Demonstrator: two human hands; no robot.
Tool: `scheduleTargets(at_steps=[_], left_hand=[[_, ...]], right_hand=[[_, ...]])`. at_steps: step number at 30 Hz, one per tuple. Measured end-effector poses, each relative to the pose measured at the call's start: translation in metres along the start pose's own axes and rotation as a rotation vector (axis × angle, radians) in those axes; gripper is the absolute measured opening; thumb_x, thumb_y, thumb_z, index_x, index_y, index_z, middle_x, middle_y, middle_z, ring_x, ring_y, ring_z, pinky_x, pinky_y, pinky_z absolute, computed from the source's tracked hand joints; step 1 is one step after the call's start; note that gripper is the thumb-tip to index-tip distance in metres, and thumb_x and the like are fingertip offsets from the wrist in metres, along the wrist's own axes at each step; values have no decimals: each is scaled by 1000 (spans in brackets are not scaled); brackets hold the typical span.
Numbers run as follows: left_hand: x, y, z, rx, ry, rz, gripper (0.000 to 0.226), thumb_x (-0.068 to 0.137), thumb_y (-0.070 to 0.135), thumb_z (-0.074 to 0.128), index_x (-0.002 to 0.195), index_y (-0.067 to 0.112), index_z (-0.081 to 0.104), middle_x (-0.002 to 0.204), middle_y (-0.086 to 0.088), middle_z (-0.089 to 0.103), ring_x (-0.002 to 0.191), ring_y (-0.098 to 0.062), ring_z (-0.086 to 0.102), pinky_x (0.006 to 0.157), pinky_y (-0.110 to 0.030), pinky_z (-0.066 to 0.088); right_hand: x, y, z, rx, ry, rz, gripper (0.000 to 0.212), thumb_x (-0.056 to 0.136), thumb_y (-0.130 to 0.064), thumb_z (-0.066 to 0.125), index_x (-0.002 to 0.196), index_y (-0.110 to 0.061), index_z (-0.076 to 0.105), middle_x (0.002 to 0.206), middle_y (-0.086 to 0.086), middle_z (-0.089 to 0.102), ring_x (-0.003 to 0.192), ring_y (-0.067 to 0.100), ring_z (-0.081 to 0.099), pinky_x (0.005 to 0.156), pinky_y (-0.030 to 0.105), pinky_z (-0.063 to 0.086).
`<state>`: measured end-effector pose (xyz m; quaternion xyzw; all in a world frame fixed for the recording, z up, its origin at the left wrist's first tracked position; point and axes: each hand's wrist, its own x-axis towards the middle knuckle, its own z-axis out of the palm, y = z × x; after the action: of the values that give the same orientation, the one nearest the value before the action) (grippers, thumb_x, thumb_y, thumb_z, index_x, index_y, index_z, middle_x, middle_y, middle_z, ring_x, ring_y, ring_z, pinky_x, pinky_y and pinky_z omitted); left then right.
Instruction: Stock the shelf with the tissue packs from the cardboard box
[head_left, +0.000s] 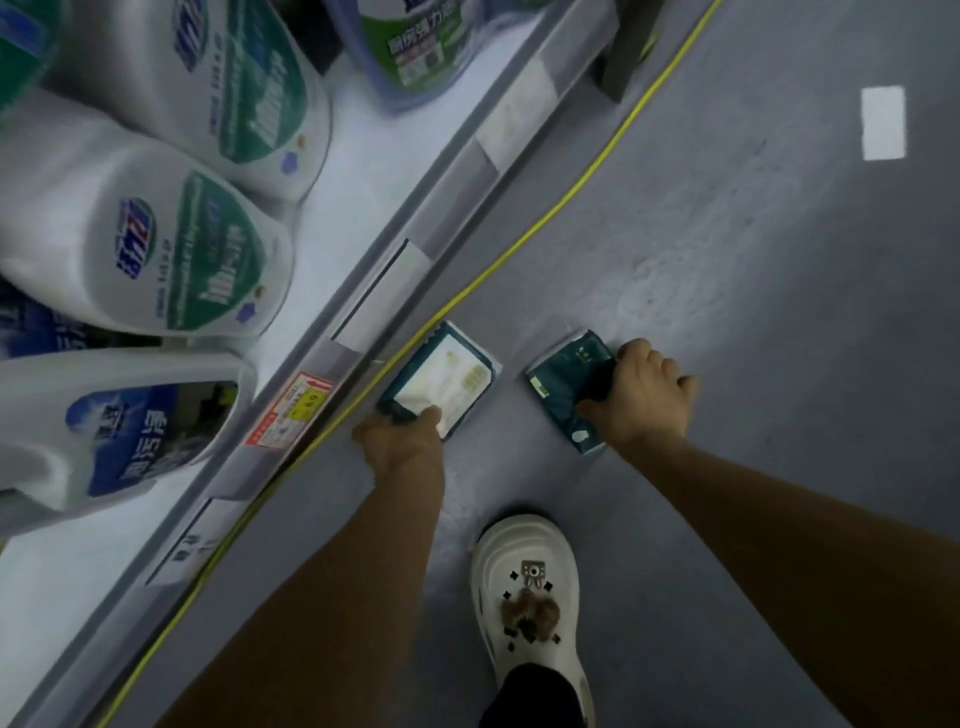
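Observation:
Each of my hands holds one teal tissue pack above the grey floor. My left hand (402, 439) grips the near end of a pack (441, 379) whose pale printed face points up, close to the shelf's front rail (363, 317). My right hand (641, 397) grips a darker teal pack (563, 384), fingers curled over its right edge. The two packs are apart, side by side. No cardboard box is in view.
White detergent jugs (176, 244) fill the low shelf on the left. A yellow line (519, 244) runs along the floor beside the shelf. My white clog (527, 587) stands on the floor below the hands. A red and yellow price tag (291, 410) sits on the rail.

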<state>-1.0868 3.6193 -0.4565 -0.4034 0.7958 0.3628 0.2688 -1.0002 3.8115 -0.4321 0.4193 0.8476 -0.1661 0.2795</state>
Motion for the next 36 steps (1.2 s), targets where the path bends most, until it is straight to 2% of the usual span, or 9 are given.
scheduleTargets(at_steps=[3,9,14,17,21,24,27,30,36], left_hand=[[5,-1,0,38,-81,11,33,90,14,69,116,-7,64,120,-19,66,102,-28,63,73,-25,49],[-10,3,-5,-62,-92,61,11,91,11,66,87,1,65,90,-9,64,83,-20,56,56,-19,41],[-55,9,-38,-89,-67,204,27,87,7,61,64,9,47,62,-4,47,61,-19,45,61,-29,38],[-95,15,-70,-80,-95,342,24,84,3,62,73,12,43,68,-3,45,65,-16,46,66,-33,42],[-156,23,-128,-165,-231,389,56,87,8,63,136,27,45,125,-2,55,111,-21,57,79,-36,56],[-209,36,-181,-144,-303,487,34,90,9,58,110,33,71,131,-5,59,120,-30,56,92,-52,54],[-275,49,-238,-201,-286,467,28,93,1,57,88,23,74,117,-8,67,112,-28,61,91,-41,53],[-347,59,-295,-276,-313,467,14,85,7,71,97,16,71,103,-7,71,98,-24,67,93,-43,54],[-453,51,-406,-162,-341,580,57,75,-13,74,122,16,58,124,-15,53,96,-23,60,59,-17,52]], right_hand=[[-2,2,-1,19,-25,-55,46,79,-38,72,115,-14,54,113,9,57,109,29,48,94,40,33],[-11,16,-7,308,-89,-91,36,80,-37,72,106,-18,57,103,4,57,106,26,51,95,43,42],[-41,23,-35,776,-155,66,34,79,-16,78,100,-10,52,93,6,62,87,25,62,75,35,51],[-78,24,-64,919,-169,70,35,77,-16,80,102,-7,57,92,7,64,82,22,64,73,31,52],[-138,30,-115,1035,-209,16,31,76,-23,81,95,-8,62,90,9,70,81,24,69,75,34,58],[-190,33,-164,1098,-252,-55,26,78,-26,79,93,-10,65,83,5,70,73,16,69,64,24,56],[-246,35,-216,1121,-301,-129,20,78,-22,79,90,-11,68,76,0,72,61,8,67,53,16,51],[-300,34,-270,1125,-352,-200,21,77,-13,80,95,-6,70,76,2,74,61,10,69,54,20,53],[-407,24,-376,1059,-408,-399,25,80,-12,76,103,-3,71,83,5,76,73,18,72,63,29,58]])
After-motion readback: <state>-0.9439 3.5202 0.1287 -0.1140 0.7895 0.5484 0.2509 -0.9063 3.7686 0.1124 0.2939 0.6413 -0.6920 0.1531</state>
